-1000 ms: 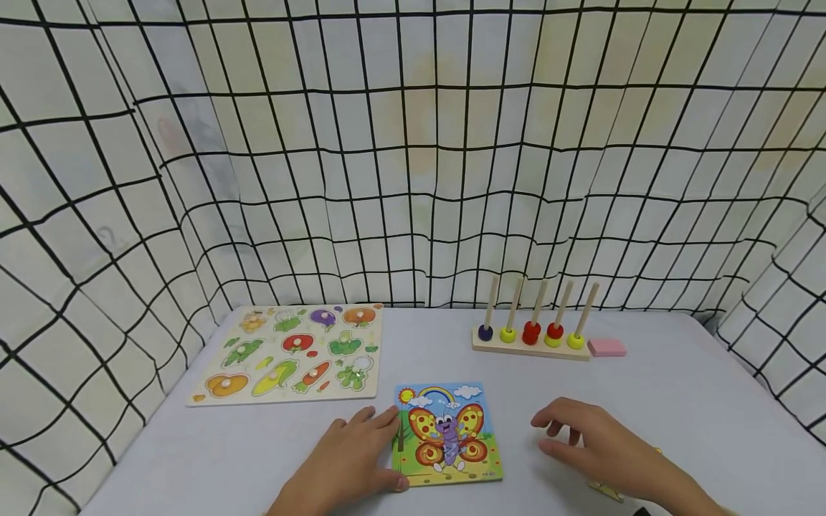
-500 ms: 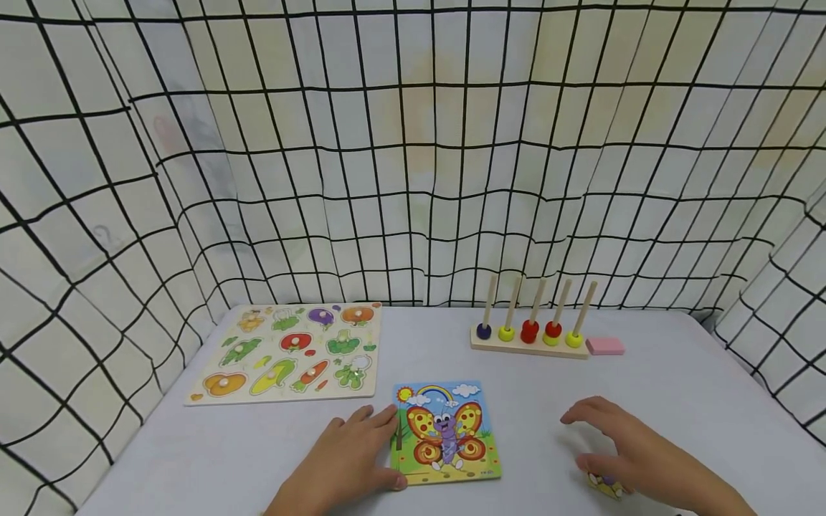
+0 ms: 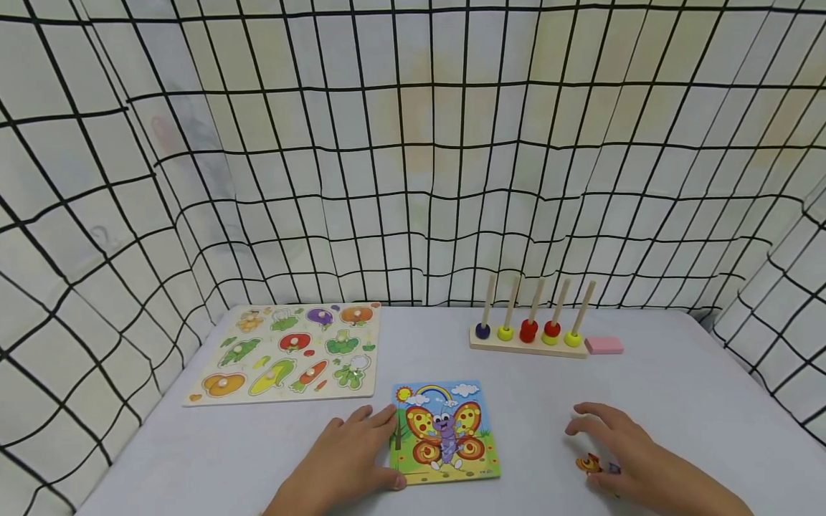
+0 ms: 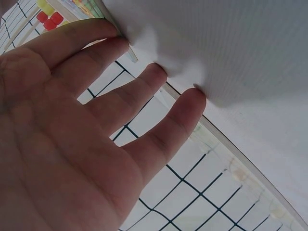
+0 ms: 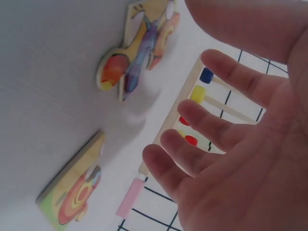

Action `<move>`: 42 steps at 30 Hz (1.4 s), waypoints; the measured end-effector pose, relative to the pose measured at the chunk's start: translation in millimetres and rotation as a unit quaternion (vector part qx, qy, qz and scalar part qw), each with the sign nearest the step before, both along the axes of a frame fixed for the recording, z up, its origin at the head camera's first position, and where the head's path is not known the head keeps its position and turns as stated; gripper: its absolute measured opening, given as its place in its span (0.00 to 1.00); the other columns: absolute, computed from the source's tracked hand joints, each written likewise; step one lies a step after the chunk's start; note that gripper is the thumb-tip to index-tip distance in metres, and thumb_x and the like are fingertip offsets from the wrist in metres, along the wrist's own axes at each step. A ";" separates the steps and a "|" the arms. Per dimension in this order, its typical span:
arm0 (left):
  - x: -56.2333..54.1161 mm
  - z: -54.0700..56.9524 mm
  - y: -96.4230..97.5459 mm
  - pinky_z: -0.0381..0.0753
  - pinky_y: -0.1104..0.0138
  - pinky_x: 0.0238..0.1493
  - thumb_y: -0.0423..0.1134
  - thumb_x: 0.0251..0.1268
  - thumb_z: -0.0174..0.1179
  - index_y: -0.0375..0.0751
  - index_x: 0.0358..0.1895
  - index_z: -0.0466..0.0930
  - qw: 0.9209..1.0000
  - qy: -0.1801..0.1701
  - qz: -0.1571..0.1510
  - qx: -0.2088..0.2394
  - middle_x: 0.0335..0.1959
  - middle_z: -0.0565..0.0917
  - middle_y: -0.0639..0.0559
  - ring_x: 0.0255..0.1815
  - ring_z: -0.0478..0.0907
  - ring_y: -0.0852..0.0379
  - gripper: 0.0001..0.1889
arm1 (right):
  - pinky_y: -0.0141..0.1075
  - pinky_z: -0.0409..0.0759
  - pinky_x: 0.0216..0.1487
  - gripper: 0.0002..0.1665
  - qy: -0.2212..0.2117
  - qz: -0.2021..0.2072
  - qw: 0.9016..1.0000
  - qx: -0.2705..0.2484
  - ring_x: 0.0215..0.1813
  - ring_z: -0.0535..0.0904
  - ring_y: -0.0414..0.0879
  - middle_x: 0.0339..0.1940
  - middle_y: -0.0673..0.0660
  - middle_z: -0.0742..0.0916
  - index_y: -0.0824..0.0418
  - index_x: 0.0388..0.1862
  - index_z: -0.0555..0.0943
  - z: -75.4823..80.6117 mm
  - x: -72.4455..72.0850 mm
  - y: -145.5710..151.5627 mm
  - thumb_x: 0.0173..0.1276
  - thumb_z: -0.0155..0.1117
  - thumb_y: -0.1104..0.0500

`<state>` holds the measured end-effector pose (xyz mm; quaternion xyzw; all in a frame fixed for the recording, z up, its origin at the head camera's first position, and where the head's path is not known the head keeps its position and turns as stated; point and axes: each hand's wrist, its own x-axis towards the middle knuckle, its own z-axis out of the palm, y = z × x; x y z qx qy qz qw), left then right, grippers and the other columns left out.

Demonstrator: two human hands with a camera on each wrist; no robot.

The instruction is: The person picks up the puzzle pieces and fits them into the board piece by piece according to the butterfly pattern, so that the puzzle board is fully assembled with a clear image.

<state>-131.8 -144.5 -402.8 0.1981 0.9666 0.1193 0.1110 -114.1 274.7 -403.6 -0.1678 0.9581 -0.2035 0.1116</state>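
Observation:
A square butterfly picture board [image 3: 445, 430] lies flat at the middle front of the table. Along its left edge rests my left hand [image 3: 342, 459], thumb at the lower corner and fingertips higher up. The left wrist view shows those fingers [image 4: 144, 144] spread, with a corner of the board beyond them. Off to the right, my right hand [image 3: 626, 459] is low over a wooden jigsaw piece [image 3: 589, 464] with orange and purple print, partly hidden by the thumb. In the right wrist view that purple-bodied piece [image 5: 137, 57] shows apart from a second, green-cornered piece [image 5: 72, 197]; the fingers are loosely bent.
A vegetable peg puzzle [image 3: 284, 351] lies at the back left. Behind the right hand stands a wooden bead counter [image 3: 529, 347] with upright pegs, a pink block [image 3: 604, 345] beside its right end. Black-lined white netting [image 3: 426, 179] encloses the table's far side.
My right hand has shifted right and back over the jigsaw pieces. The printed piece by its thumb now shows farther up and left, with orange visible. The left hand stays at the board.

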 end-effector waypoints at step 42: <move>0.4 1.9 -0.2 0.72 0.33 0.67 0.64 0.54 0.79 0.40 0.73 0.80 1.000 0.000 0.001 -0.003 0.77 0.76 0.47 0.77 0.68 0.35 0.47 | 0.36 0.78 0.42 0.17 0.044 0.078 0.996 -0.028 0.47 0.67 0.37 0.41 0.41 0.73 0.44 0.44 0.79 -17.4 0.1 10.9 0.67 0.79 0.62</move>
